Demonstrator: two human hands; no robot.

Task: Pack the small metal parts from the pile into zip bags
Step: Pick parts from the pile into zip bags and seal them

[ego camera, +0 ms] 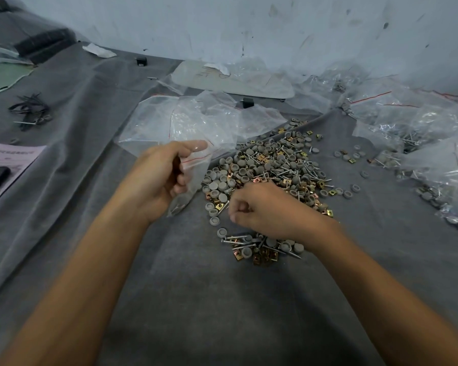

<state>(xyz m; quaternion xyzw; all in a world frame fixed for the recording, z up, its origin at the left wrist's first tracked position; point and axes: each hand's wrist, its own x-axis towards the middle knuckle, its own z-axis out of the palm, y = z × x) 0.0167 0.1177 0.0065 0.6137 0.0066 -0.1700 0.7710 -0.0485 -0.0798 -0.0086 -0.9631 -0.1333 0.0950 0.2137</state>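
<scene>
A pile of small parts (273, 165), grey round caps, brass clips and screws, lies on the grey cloth (196, 299). A smaller heap of the same parts (257, 245) sits nearer to me. My left hand (159, 178) grips a small clear zip bag (195, 167) with a red seal line, held upright at the pile's left edge, with a few parts in its bottom. My right hand (265, 207) hovers between the two heaps with its fingers curled together, pinching small parts that I cannot make out.
Empty zip bags (191, 120) lie behind the pile. Filled bags (434, 154) are heaped at the right. A grey board (233, 77) rests by the wall. Black ties (29, 109) and a paper sheet (8, 165) with a dark object lie at the left.
</scene>
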